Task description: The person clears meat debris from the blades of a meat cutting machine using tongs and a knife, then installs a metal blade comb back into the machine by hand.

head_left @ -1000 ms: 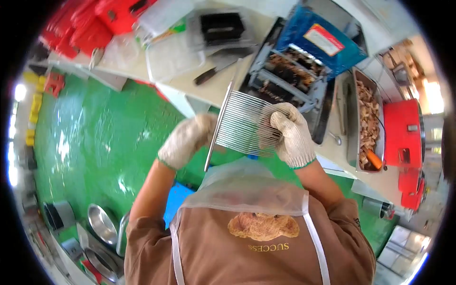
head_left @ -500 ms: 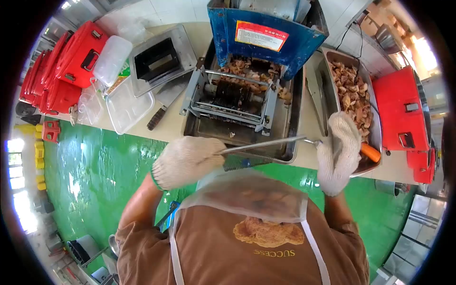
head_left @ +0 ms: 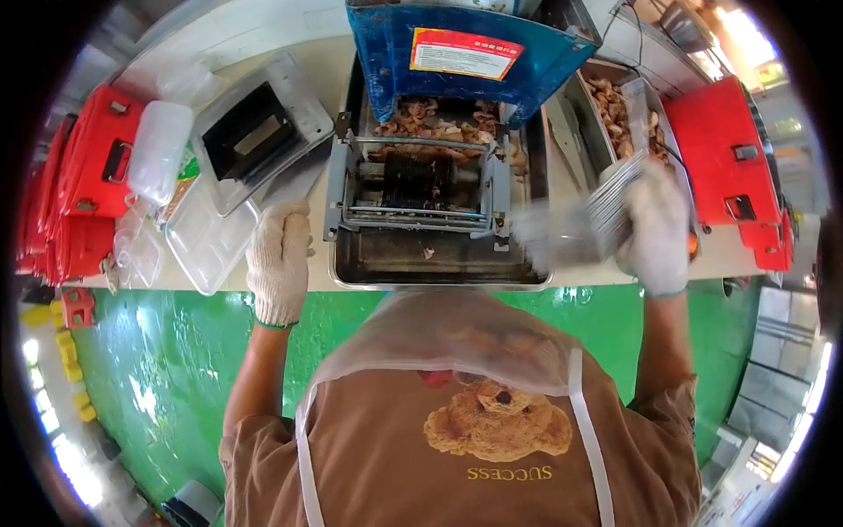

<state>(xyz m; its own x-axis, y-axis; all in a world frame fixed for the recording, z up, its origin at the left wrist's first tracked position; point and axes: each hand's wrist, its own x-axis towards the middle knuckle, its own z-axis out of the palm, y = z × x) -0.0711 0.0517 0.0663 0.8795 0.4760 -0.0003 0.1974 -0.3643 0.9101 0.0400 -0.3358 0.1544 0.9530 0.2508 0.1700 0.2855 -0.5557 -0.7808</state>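
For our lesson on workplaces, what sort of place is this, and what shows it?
Probably a commercial food-preparation room: a blue metal machine with a black cylindrical roller stands beside a rectangular metal tray of brown, food-like chunks, and the glossy green floor looks wet.

Brown shirt (head_left: 369, 448), bear print (head_left: 496, 426), yellow SUCCESS lettering (head_left: 509, 473), sheer apron (head_left: 413, 347), white straps (head_left: 593, 452), green-edged knit gloves (head_left: 279, 263)
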